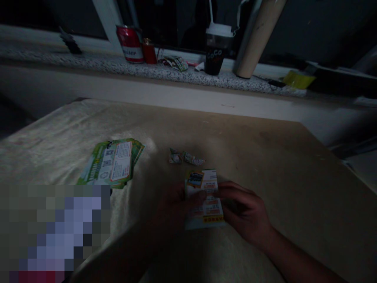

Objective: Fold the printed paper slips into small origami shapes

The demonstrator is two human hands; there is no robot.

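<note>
A printed leaflet (212,206) with a picture in its upper corner and a yellow strip near its bottom edge is held just above the table in front of me. My left hand (175,202) grips it from the left, thumb lying across the printed face. On the opposite side my right hand (249,212) has its fingers closed at the leaflet's right edge. Beyond them lie two small crumpled packets, a left one (175,156) and a right one (193,158). To the left, a fanned stack of green leaflets (113,163) rests on the table.
Along the granite windowsill (97,61) stand a red can (129,44), a smaller orange-red container (149,52), a lidded drink cup (217,49) and a cardboard tube (259,39). A wrapper (176,63) lies among them. The wooden table (294,177) meets the wall below; pixelation covers the lower left.
</note>
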